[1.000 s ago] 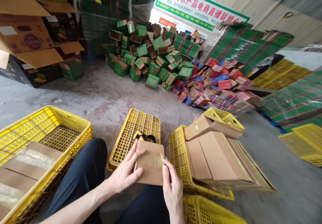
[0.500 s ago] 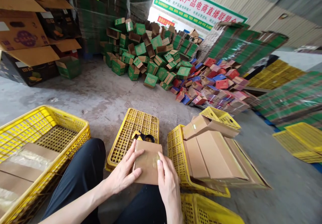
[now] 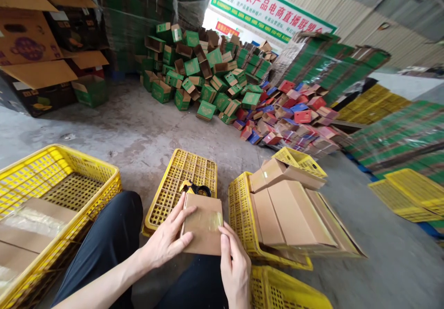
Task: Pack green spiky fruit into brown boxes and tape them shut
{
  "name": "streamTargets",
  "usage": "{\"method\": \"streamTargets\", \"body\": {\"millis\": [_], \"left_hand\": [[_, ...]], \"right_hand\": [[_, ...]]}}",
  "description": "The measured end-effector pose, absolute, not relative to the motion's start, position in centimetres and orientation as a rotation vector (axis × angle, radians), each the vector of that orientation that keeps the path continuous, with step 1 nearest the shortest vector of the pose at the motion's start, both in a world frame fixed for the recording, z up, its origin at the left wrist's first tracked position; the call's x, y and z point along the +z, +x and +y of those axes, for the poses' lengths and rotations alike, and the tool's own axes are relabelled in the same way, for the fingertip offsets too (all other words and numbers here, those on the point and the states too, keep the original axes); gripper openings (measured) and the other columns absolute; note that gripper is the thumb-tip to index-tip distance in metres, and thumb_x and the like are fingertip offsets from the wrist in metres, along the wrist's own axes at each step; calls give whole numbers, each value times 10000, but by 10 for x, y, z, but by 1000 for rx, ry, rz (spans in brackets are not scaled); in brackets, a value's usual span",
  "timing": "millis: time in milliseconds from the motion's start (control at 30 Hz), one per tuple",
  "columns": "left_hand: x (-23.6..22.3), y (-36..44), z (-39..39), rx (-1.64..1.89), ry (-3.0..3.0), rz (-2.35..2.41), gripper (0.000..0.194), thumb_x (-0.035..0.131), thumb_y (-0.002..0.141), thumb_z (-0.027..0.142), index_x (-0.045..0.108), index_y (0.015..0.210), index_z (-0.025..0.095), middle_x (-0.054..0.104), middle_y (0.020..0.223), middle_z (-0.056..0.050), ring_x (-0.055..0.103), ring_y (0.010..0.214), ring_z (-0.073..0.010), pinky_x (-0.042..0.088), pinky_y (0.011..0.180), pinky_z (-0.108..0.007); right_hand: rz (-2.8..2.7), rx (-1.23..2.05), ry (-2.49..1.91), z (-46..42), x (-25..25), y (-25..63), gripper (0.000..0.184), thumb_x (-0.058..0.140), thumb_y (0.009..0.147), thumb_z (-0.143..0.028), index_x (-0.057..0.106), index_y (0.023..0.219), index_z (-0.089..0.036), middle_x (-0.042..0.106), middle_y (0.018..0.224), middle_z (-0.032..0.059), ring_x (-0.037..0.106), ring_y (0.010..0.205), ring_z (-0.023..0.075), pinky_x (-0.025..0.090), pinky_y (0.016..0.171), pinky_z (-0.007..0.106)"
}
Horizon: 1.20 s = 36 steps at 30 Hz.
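Note:
A small brown cardboard box is held over my lap, with a strip of clear tape on its top face. My left hand grips its left side, thumb and fingers lying over the top. At the right edge, by the end of the tape, my right hand has its fingers curled against the box. Just beyond the box, a yellow and black tape dispenser rests on an upturned yellow crate.
On the left, a yellow crate holds taped cardboard boxes. Flattened cardboard boxes lean in another crate on the right. Piles of green boxes and red and blue boxes cover the floor behind.
My right thumb and fingers have slid from the top face to the box's right edge, uncovering more tape. The left hand keeps its hold. The view has shifted slightly.

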<state>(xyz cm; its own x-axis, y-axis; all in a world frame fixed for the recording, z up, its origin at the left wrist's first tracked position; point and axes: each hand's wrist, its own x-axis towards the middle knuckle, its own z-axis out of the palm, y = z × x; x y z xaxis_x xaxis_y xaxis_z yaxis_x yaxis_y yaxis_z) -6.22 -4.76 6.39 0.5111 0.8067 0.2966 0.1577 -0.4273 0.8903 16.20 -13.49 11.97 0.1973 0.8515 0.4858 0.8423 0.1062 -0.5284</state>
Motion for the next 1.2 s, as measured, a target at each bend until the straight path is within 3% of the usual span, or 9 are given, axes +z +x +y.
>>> {"method": "streamTargets", "body": {"millis": [200,333,567,733,967,1200], "left_hand": [[65,-64,-47,957,1908,780,643,533,1052,529,367,1635,313,18,1790,-105,183,1616,-394,293,1276,-567],[66,-64,-48,952,1892,787,630,529,1054,528,360,1633,348,30,1790,-95,177,1619,-390,293,1272,-587],[65,-64,-47,944,1883,791,627,514,1056,548,391,1625,315,25,1793,-86,151,1626,-375,273,1292,-546],[66,-64,-47,925,1890,809,636,481,1061,574,390,1626,294,-41,1793,-79,120,1630,-383,259,1299,-542],[66,-62,-49,928,1893,806,660,453,1055,615,358,1635,316,-56,1793,-76,177,1619,-400,340,1266,-547],[64,-64,-48,917,1891,783,660,457,1049,623,350,1632,333,-63,1793,-69,168,1621,-403,311,1275,-570]], "right_hand": [[-1556,121,-1745,-119,128,162,446,419,1092,-470,759,1277,-248,765,1235,109,737,1148,245,604,998,361],[-1434,322,-1799,-110,130,168,543,335,1098,-551,769,1266,-270,760,1242,89,719,1167,238,578,1025,356],[-1349,523,-1758,-102,129,173,623,341,1064,-666,758,1319,-280,733,1303,83,693,1213,244,559,1056,341],[-1332,721,-1736,-112,125,181,705,256,1049,-723,688,1420,-307,706,1334,81,714,1159,243,629,931,339],[-1251,718,-1637,-146,109,185,653,294,1050,-706,740,1350,-335,661,1484,46,636,1357,275,616,1029,382],[-1292,516,-1734,-159,110,170,569,357,1081,-599,792,1253,-274,730,1376,98,693,1287,298,630,1019,435]]}}
